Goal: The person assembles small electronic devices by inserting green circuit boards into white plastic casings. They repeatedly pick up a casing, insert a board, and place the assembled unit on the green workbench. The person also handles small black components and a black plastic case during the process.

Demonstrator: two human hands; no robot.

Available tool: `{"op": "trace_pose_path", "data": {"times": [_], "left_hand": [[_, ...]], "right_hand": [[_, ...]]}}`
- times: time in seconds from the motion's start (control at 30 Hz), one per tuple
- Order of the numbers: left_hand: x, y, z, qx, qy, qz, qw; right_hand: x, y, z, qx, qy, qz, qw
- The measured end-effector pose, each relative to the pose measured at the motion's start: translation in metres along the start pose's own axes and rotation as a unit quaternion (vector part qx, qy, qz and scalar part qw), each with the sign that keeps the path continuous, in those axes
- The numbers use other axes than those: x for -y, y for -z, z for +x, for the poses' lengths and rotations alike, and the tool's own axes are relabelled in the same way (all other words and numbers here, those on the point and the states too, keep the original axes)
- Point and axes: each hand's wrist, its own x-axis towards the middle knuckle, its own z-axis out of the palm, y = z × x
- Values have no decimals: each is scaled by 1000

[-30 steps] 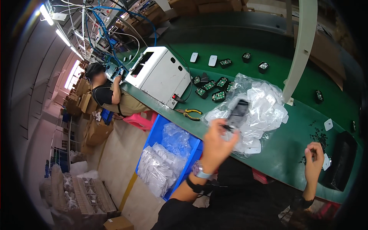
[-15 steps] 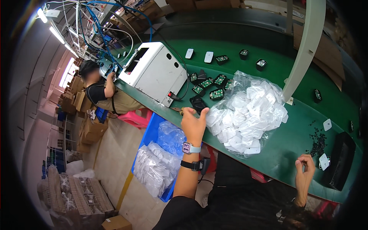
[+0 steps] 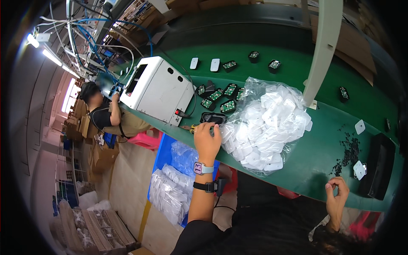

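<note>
On a green bench [image 3: 315, 158], two bare hands are well apart. The left hand [image 3: 206, 139] bends its fingers at the near side of a black housing [image 3: 212, 117]; whether it grips is unclear. Open circuit-board cases [image 3: 217, 94] sit just beyond, probably grouped for easy reach. A clear bag of white covers [image 3: 265, 123] lies between the hands. The right hand [image 3: 337, 192] curls, thumb near fingertips, close to scattered small black pieces [image 3: 349, 149], perhaps spread for picking; its contents cannot be told.
</note>
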Motion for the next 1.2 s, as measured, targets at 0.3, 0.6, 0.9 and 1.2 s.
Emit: {"op": "trace_pose_path", "data": {"times": [0.3,0.6,0.9,1.2], "left_hand": [[-109,78,2,38,91,-367,925],[-287,178,7,-88,-511,401,755],[-218,144,-31,-91,-390,141,905],[-201,2,-55,287,-214,-232,905]], "right_hand": [[-8,5,-5,-17,-6,-27,999],[-8,12,5,-36,7,-64,997],[-46,23,91,-82,91,-260,958],[-62,5,136,16,166,-395,903]]}}
